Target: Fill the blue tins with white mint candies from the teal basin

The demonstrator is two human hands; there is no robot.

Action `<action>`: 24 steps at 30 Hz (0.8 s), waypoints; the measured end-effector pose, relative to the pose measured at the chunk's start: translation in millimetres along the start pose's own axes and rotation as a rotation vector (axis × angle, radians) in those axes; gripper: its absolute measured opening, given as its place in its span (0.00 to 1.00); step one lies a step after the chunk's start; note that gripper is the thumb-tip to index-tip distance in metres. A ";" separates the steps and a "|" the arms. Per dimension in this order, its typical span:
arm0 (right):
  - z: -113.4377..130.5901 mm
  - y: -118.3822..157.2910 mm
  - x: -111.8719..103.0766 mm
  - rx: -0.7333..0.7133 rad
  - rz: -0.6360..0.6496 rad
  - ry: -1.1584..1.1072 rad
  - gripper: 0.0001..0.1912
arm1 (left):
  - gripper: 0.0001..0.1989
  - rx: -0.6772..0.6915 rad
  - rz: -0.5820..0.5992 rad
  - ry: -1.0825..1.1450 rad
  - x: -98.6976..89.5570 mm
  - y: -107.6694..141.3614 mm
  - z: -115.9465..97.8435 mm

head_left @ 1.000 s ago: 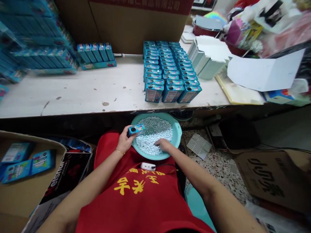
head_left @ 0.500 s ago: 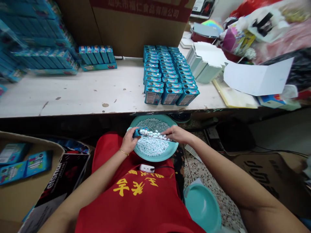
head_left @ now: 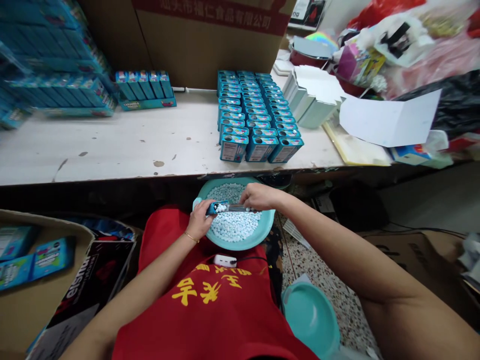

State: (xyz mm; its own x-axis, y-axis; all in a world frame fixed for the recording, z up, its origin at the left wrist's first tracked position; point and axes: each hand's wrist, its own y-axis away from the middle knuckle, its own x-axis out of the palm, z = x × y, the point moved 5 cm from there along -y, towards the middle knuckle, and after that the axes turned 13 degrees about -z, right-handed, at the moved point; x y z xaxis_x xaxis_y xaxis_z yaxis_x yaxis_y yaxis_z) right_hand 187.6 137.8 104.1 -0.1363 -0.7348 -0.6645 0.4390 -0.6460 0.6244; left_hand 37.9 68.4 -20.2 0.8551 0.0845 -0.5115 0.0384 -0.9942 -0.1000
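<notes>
Near a chipped tabletop, the left hand grips an oblong box, the right hand pinching a scoop.

A long, white-topped table with chipped patches stands over a speckled grey floor before what appears a pale wall.

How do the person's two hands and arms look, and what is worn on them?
The left hand and the right hand wear no gloves, and no sleeve shows on either forearm. A thin, gold-coloured bracelet circles the left wrist; none shows on the right wrist.
</notes>
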 end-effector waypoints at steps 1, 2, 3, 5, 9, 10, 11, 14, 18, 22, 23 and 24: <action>0.1 1.5 -1.6 0.000 0.002 -0.008 0.15 | 0.20 -0.001 -0.002 0.005 0.0 -0.4 0.2; -0.7 4.1 -3.8 -0.010 -0.004 -0.011 0.15 | 0.20 -0.005 -0.007 0.016 -0.5 -0.7 0.4; -2.6 7.9 -6.2 -0.029 -0.019 -0.016 0.15 | 0.19 -0.013 -0.016 0.035 -1.6 -1.0 1.0; -12.6 18.1 -8.7 -0.066 -0.067 -0.052 0.15 | 0.19 -0.034 -0.042 0.087 -5.0 -1.0 2.6; -59.0 33.3 13.1 -0.023 -0.137 -0.281 0.15 | 0.18 -0.085 -0.076 0.168 -13.7 0.8 9.1; -73.0 32.5 24.5 0.010 -0.158 -0.336 0.16 | 0.18 -0.108 -0.079 0.180 -15.8 1.5 11.5; -86.1 29.4 37.4 0.044 -0.183 -0.373 0.17 | 0.18 -0.128 -0.079 0.192 -17.7 2.4 13.8; -112.4 8.4 79.2 0.142 -0.262 -0.217 0.19 | 0.19 -0.144 -0.062 0.209 -22.2 5.3 17.4; -109.1 -24.7 128.1 0.225 -0.290 0.168 0.20 | 0.19 -0.170 -0.088 0.193 -26.7 8.4 20.1; -87.3 -40.9 165.6 0.170 -0.223 0.168 0.18 | 0.20 -0.180 -0.109 0.206 -25.8 8.7 21.2; -84.3 -42.5 171.6 0.147 -0.203 0.149 0.17 | 0.20 -0.183 -0.114 0.207 -25.4 8.5 21.4; -83.1 -43.5 175.9 0.128 -0.185 0.124 0.16 | 0.20 -0.188 -0.118 0.206 -25.2 8.2 21.5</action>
State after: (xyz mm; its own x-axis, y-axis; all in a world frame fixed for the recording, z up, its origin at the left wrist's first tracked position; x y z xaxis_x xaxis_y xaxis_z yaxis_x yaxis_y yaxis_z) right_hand 218.3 53.7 -74.1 -0.0905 -0.5762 -0.8123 0.2997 -0.7936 0.5295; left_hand 5.6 59.5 -26.4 0.9251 0.2039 -0.3203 0.2221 -0.9748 0.0210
